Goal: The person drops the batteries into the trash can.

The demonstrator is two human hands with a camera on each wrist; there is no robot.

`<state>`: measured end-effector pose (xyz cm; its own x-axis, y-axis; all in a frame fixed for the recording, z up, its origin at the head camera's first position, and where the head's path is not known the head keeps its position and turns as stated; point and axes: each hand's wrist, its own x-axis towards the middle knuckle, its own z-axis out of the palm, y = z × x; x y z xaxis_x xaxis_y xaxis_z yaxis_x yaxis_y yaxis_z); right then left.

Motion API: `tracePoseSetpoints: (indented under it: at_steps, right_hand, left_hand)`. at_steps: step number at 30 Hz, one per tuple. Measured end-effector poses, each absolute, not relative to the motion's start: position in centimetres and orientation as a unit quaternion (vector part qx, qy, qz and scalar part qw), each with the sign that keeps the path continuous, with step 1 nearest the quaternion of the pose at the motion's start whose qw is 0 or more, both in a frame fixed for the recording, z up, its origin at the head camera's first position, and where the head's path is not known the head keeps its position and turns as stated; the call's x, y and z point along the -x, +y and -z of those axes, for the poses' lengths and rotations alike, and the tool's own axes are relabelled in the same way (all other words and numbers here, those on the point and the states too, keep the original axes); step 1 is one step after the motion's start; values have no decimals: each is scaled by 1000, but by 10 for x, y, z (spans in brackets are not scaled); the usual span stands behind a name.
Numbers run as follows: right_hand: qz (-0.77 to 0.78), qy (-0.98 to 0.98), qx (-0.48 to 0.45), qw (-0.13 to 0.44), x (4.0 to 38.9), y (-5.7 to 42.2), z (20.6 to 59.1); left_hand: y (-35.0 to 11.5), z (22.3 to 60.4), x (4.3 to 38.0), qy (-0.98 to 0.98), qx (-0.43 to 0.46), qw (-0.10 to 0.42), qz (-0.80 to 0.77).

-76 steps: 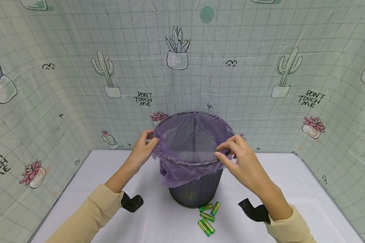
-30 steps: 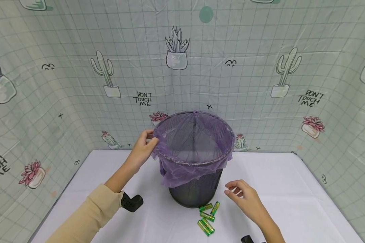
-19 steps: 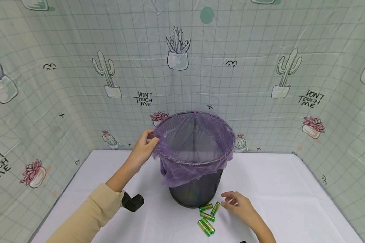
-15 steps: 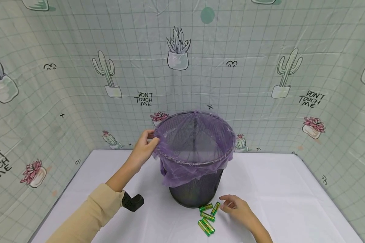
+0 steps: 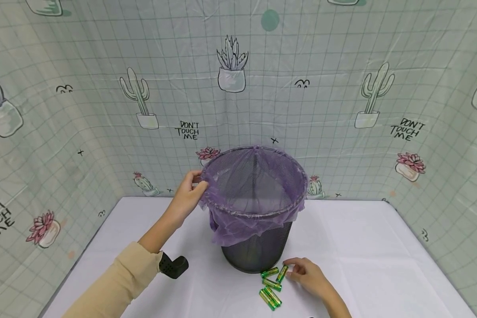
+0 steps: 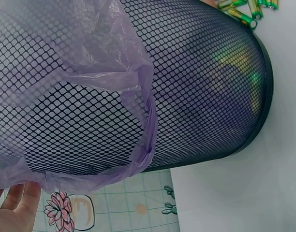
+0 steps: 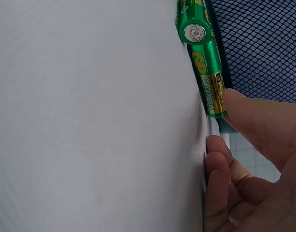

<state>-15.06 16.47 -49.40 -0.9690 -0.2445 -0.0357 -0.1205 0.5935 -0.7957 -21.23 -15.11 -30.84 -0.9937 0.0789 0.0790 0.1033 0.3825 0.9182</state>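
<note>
A black mesh wastebasket (image 5: 258, 251) stands upright, lined with a thin purple trash bag (image 5: 242, 227) folded over its rim. My left hand (image 5: 187, 196) grips the lined rim at its left side, thumb inside and fingers outside; those fingers (image 6: 27, 203) show against the bag in the left wrist view. Several green-and-gold batteries (image 5: 271, 285) lie at the basket's foot. My right hand (image 5: 308, 276) is beside the rightmost battery (image 5: 282, 274), thumb and index fingertip right at it. In the right wrist view the thumb overlaps the end of a battery (image 7: 211, 87).
A white cloth (image 5: 361, 247) covers the table. Behind and on both sides hangs a gridded curtain (image 5: 278, 110) printed with cacti. A black wrist mount (image 5: 173, 266) sticks out from the left cuff.
My right hand let go of the basket's right rim and came down to the batteries, moving slightly left over the last half second. My left hand stayed on the rim.
</note>
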Motion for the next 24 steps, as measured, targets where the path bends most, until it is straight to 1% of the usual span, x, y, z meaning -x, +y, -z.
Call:
tracePoseSetpoints:
  at_steps: [13,24]
  right_hand:
    - [430,894,107,68,148,164,495]
    - [425,891,145,64,147,168,495]
  left_hand:
    - [-151,308,212,-833,50,11,551]
    - [-150,307,212,-835,50,6,549]
